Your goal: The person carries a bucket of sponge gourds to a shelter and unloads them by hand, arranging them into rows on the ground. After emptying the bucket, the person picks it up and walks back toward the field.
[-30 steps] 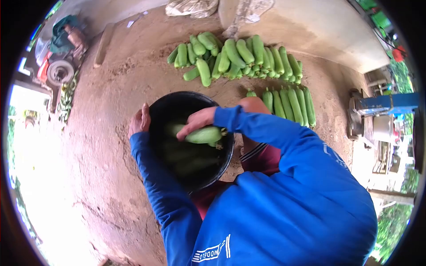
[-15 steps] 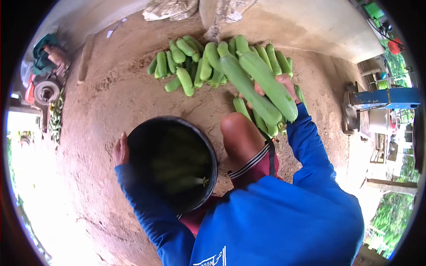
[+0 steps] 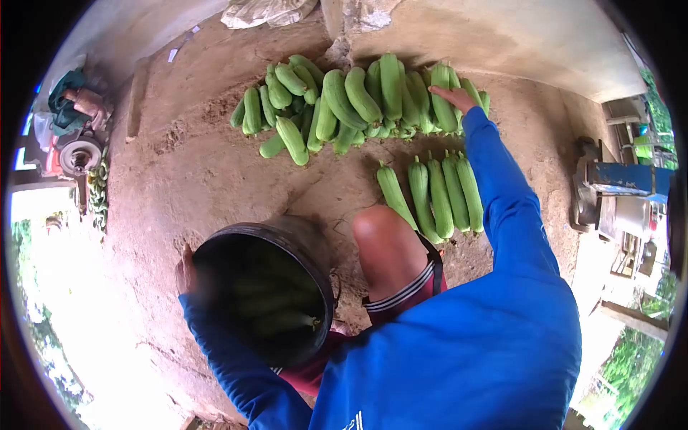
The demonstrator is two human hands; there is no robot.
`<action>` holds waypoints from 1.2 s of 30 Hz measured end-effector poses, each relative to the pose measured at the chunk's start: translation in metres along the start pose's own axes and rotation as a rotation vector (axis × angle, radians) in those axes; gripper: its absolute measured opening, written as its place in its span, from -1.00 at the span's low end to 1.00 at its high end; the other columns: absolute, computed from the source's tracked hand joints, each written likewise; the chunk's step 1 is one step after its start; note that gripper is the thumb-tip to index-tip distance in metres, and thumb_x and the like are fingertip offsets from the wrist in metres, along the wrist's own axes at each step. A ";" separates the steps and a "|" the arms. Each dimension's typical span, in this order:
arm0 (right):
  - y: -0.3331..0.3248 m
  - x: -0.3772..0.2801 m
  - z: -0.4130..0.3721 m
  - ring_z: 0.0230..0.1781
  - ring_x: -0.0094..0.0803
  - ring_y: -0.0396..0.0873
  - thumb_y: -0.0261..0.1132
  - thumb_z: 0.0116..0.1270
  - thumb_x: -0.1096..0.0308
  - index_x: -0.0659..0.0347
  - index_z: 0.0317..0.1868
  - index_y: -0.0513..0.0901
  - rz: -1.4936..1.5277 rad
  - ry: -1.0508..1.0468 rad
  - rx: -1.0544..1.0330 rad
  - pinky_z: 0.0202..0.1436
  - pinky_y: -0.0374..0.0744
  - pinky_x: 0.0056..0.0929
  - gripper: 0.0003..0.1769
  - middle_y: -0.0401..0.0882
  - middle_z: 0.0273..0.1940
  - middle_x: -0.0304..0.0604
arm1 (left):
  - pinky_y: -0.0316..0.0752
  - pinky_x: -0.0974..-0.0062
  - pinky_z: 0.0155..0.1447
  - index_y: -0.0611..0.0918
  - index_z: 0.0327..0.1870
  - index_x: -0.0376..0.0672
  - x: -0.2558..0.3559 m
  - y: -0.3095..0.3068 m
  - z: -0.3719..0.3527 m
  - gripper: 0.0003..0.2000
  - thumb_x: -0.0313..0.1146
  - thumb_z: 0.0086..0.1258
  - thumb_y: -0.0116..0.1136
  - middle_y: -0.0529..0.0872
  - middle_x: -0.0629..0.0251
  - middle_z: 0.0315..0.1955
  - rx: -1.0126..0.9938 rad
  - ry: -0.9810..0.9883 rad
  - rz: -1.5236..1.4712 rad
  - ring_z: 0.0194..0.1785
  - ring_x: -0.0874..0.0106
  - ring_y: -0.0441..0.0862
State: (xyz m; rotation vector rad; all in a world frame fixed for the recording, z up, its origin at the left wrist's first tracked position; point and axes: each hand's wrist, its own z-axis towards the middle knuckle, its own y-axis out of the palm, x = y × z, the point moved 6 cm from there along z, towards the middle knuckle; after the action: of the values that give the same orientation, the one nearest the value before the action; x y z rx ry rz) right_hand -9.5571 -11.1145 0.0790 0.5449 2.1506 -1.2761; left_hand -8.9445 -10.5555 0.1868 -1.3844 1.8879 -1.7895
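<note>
My left hand [image 3: 185, 271] holds the left rim of a black bucket [image 3: 324, 269], which is tilted towards me. Several long green gourds [image 3: 276, 295] lie in the dark inside of it. My right hand [image 3: 456, 99] reaches to the right part of the gourd pile [image 3: 390, 86] by the wall. Its fingers are stretched out flat over a gourd [image 3: 443, 111] there, not wrapped round it. Closer to my knee, a row of several gourds [image 3: 439, 197] lies side by side on the floor.
My bent knee [image 3: 383, 233] is between the bucket and the gourd row. A pale sack [image 3: 265, 13] lies at the wall. Machinery with a wheel [image 3: 79, 156] stands at the left, a blue metal beam [image 3: 631, 178] at the right.
My right hand has moved away from me to the pile, and the two long gourds it held have left it. The bucket has tipped further towards me, with my left hand still at its rim.
</note>
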 end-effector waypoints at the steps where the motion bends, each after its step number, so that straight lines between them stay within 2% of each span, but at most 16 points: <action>1: 0.002 0.019 0.033 0.29 -0.13 0.34 0.05 0.14 -0.45 0.04 0.32 0.41 -0.250 -0.005 0.001 0.35 0.24 -0.23 -0.09 0.39 0.27 0.04 | 0.43 0.20 -0.09 0.39 0.27 -0.16 0.005 -0.001 -0.003 -0.55 -0.10 0.53 -0.31 0.65 -0.08 -0.31 -0.027 0.087 0.116 -0.26 0.10 0.57; 3: 0.008 0.038 0.068 0.31 -0.09 0.32 -0.02 0.14 -0.50 0.01 0.31 0.43 -0.531 0.010 -0.006 0.38 0.21 -0.20 -0.08 0.40 0.26 0.05 | 0.44 0.18 -0.10 0.36 0.30 -0.15 0.015 0.000 -0.008 -0.57 -0.15 0.54 -0.32 0.66 -0.10 -0.28 -0.051 0.148 0.230 -0.25 0.08 0.58; 5: 0.007 0.039 0.066 0.26 -0.08 0.38 -0.05 0.16 -0.50 0.03 0.25 0.49 -0.581 0.046 0.032 0.34 0.25 -0.19 -0.10 0.47 0.19 0.05 | 0.40 0.21 0.00 0.63 -0.12 -0.35 0.013 -0.001 -0.008 -0.36 0.16 0.45 -0.28 0.66 -0.19 -0.29 0.017 -0.175 0.009 -0.16 0.06 0.59; 8: 0.001 0.047 0.072 0.18 -0.07 0.47 -0.10 0.18 -0.50 0.06 0.16 0.58 -0.626 0.067 0.113 0.29 0.30 -0.19 -0.11 0.58 0.09 0.04 | 0.39 0.21 0.07 0.63 -0.05 -0.29 0.019 -0.004 -0.015 -0.28 0.30 0.39 -0.29 0.67 -0.14 -0.25 0.069 -0.148 -0.042 -0.06 0.09 0.59; 9: -0.003 0.020 0.047 0.06 -0.05 0.54 -0.07 0.15 -0.52 0.21 0.00 0.66 -0.513 -0.082 0.180 0.23 0.34 -0.21 -0.07 0.66 -0.08 0.04 | 0.31 0.26 0.20 0.61 0.01 -0.29 0.008 0.001 -0.008 -0.23 0.34 0.37 -0.32 0.63 -0.16 -0.11 0.053 -0.121 -0.024 0.08 0.08 0.53; 10: -0.007 0.027 0.056 0.03 -0.06 0.52 -0.02 0.16 -0.50 0.26 0.00 0.64 -0.719 -0.028 0.324 0.22 0.35 -0.22 -0.09 0.64 -0.08 0.02 | 0.24 0.31 0.32 0.59 0.07 -0.30 -0.002 0.006 -0.001 -0.19 0.38 0.35 -0.35 0.59 -0.18 0.02 0.039 -0.093 -0.006 0.22 0.07 0.46; 11: -0.010 0.007 0.031 0.25 0.05 0.32 0.09 0.05 -0.53 0.23 0.16 0.53 -0.595 -0.153 0.356 0.35 0.22 -0.08 -0.01 0.49 0.15 0.16 | 0.20 0.34 0.34 0.58 0.07 -0.33 -0.002 0.007 0.002 -0.18 0.38 0.34 -0.31 0.60 -0.13 0.04 0.011 -0.114 -0.053 0.27 0.11 0.41; 13: -0.007 -0.048 -0.020 0.17 -0.07 0.40 0.23 0.17 -0.31 0.19 0.12 0.55 -0.431 -0.389 0.422 0.29 0.32 -0.16 -0.23 0.51 0.12 0.06 | 0.24 0.42 0.32 0.57 0.11 -0.33 0.025 0.003 -0.006 -0.22 0.34 0.38 -0.26 0.61 0.03 0.06 -0.149 -0.168 -0.282 0.22 0.25 0.46; 16: 0.037 -0.166 -0.138 0.09 -0.26 0.47 0.29 0.25 -0.10 0.13 0.07 0.58 0.168 -0.311 0.107 0.21 0.41 -0.23 -0.45 0.53 0.07 -0.07 | 0.23 0.48 0.33 0.52 0.18 -0.33 0.040 0.013 -0.015 -0.24 0.31 0.40 -0.25 0.60 0.13 0.07 -0.338 -0.282 -0.591 0.20 0.36 0.45; 18: 0.074 -0.237 -0.206 0.04 -0.42 0.48 0.26 0.32 0.17 0.16 -0.01 0.60 0.068 -0.547 0.022 0.08 0.47 -0.43 -0.67 0.55 0.01 -0.17 | 0.22 0.51 0.33 0.49 0.22 -0.32 0.026 0.023 -0.006 -0.24 0.29 0.42 -0.26 0.60 0.18 0.07 -0.419 -0.320 -0.766 0.19 0.40 0.45; 21: 0.146 -0.324 -0.315 -0.08 -0.44 0.51 0.27 0.27 0.35 0.17 -0.15 0.60 0.151 -0.812 -0.350 -0.03 0.53 -0.44 -0.83 0.56 -0.10 -0.23 | 0.20 0.48 0.35 0.43 0.27 -0.30 0.018 0.027 0.001 -0.23 0.30 0.42 -0.28 0.59 0.13 0.11 -0.408 -0.137 -0.639 0.23 0.33 0.44; 23: 0.188 -0.374 -0.386 -0.13 -0.24 0.57 0.37 0.12 0.32 0.20 -0.17 0.59 -0.104 -1.201 -0.444 -0.05 0.56 -0.34 -0.73 0.54 -0.14 -0.08 | 0.17 0.44 0.38 0.46 0.25 -0.28 0.053 0.001 -0.013 -0.24 0.30 0.42 -0.32 0.56 0.07 0.15 -0.127 0.144 -0.448 0.28 0.23 0.42; 27: 0.292 -0.367 -0.449 -0.24 -0.08 0.55 0.34 0.14 0.10 0.29 -0.18 0.58 -0.261 -1.254 -0.713 -0.20 0.55 -0.21 -0.59 0.51 -0.31 0.00 | 0.19 0.37 0.37 0.52 0.18 -0.28 0.058 -0.004 -0.015 -0.21 0.35 0.37 -0.32 0.55 -0.03 0.14 -0.274 0.122 -0.364 0.31 0.12 0.39; 29: 0.326 -0.340 -0.462 -0.34 -0.04 0.55 0.34 0.10 -0.05 0.34 -0.13 0.55 -0.669 -1.323 -0.879 -0.34 0.53 -0.15 -0.42 0.51 -0.35 0.05 | 0.19 0.40 0.37 0.51 0.16 -0.34 0.057 -0.008 -0.021 -0.24 0.30 0.39 -0.26 0.55 -0.01 0.15 -0.214 0.004 -0.242 0.30 0.18 0.41; 32: 0.363 -0.304 -0.452 -0.37 -0.01 0.55 0.36 0.03 -0.13 0.35 -0.07 0.50 -0.702 -1.210 -0.735 -0.41 0.50 -0.12 -0.30 0.52 -0.35 0.09 | 0.20 0.38 0.36 0.52 0.17 -0.32 0.062 -0.011 -0.027 -0.20 0.35 0.36 -0.26 0.56 -0.03 0.14 -0.211 -0.011 -0.224 0.30 0.13 0.40; 36: 0.370 -0.296 -0.452 -0.41 0.00 0.61 0.37 -0.04 -0.09 0.30 -0.26 0.57 -0.614 -1.194 -0.653 -0.38 0.58 -0.10 -0.42 0.55 -0.40 0.05 | 0.34 0.29 0.25 0.60 0.05 -0.28 0.053 0.001 -0.017 -0.19 0.41 0.30 -0.27 0.64 -0.11 -0.02 -0.121 0.107 -0.316 0.19 0.06 0.51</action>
State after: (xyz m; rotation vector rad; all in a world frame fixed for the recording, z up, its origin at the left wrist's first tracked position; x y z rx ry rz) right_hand -9.2328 -10.5601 0.2033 -0.9827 1.4849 -0.7083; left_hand -8.9851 -10.5823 0.2135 -1.7472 1.9483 -1.9510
